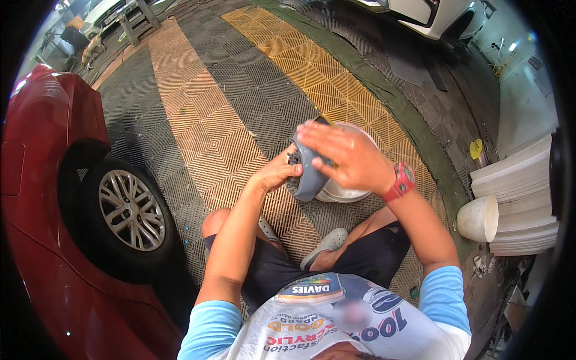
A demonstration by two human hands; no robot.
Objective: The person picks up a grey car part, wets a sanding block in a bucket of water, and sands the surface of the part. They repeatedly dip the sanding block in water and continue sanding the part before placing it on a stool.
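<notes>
My left hand (279, 172) grips a grey, curved, shell-like plastic part (312, 181) by its left edge, thumb on the near side. Small black fittings (293, 158) show beside that thumb. My right hand (351, 157) lies over the part's upper right side, its fingers stretched out flat and pointing left. Just past those fingers a small dark and yellow piece (323, 120) sticks out; I cannot tell what it is or whether it is held. Behind and below the part stands a whitish round bucket (367, 133), largely covered by my right hand.
A red car (51, 198) with a silver-spoked wheel (132, 210) stands close on the left. White vehicles are at the far right (414, 15) and far left (99, 17). At right are a white pot (478, 218) and ridged white panels (519, 198). Patterned tiles (198, 114) cover the floor.
</notes>
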